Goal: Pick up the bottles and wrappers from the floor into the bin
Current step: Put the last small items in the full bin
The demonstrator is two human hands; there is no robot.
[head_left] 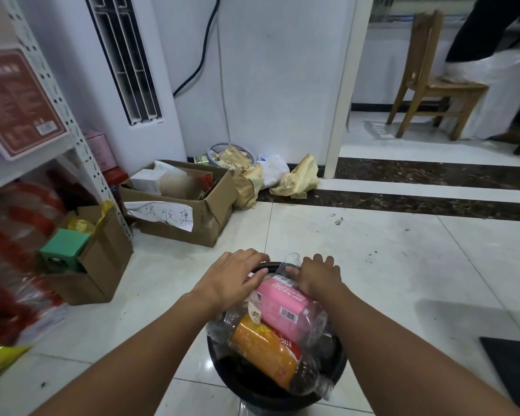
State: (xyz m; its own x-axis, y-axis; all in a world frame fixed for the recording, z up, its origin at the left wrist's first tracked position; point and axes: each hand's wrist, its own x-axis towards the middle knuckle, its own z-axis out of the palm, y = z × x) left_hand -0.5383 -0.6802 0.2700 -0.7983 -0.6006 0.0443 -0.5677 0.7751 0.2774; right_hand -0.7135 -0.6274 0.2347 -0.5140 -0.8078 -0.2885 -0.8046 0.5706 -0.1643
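Plainly the job is at its packing stage: the round black plastic bin (252, 388) at six o'clock on the pale tiled floor (388, 265) is heaped above its rim with clear plastic bottles. A bottle with a pink label (285, 304) lies on top toward twelve o'clock, and a bottle with an orange and red label (267, 349) lies just nearer, both on their sides and touching.

The left hand (234, 277) lies flat, fingers spread, on the bin's far rim at about eleven o'clock, gripping nothing. The right hand (315, 277) presses palm-down on the far end of the pink bottle beside a crumpled clear wrapper (291, 261); its fingers curl over, but I cannot tell whether they clasp anything.

My judgement is that the load is being pushed down. Next would come a steady downward press with the bin braced, since the bottles ride high and could roll over the rim.

Room is free at one to three o'clock. At nine to eleven o'clock stand open brown cardboard boxes (177, 217) and a white metal shelf (72, 139). Crumpled yellow plastic bags (297, 178) lie at twelve o'clock by the wall and may still need collecting.
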